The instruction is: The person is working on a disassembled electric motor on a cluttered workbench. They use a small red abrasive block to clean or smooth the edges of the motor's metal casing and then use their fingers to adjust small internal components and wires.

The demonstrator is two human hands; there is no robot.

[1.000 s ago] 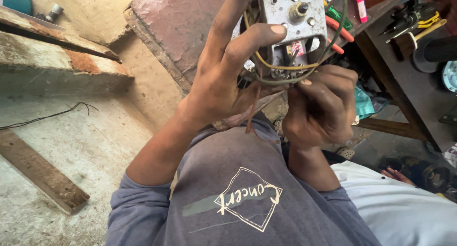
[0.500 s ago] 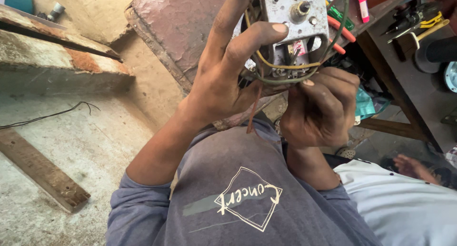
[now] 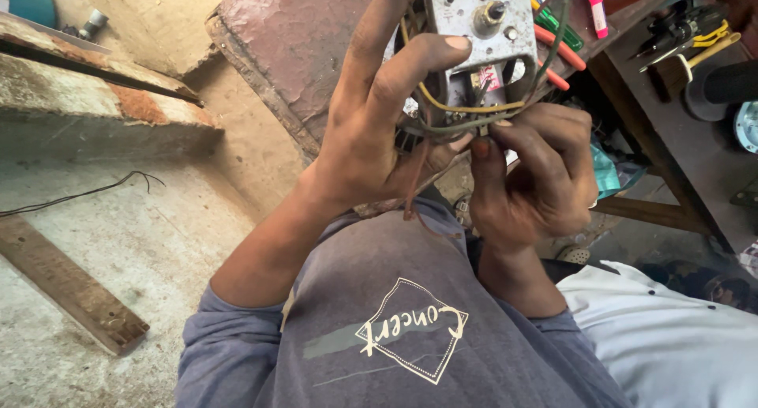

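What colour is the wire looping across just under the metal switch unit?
Yellow; the wire curves below the grey metal switch unit, clearest in the head view.

Single head view, looking steeply down from just above, very close on both hands mid-frame; own chest at bottom, floor (image 3: 118, 242) left, worktop (image 3: 671, 140) upper right.

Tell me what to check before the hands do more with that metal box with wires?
1. Left hand holds the metal switch box firmly: ok.
2. Right hand fingers on the wires under the box: ok.
3. Which wire is pinched: cannot tell.
4. Wires free of tangles: not ok, they loop together.
5. Tools on the dark table close by: ok.
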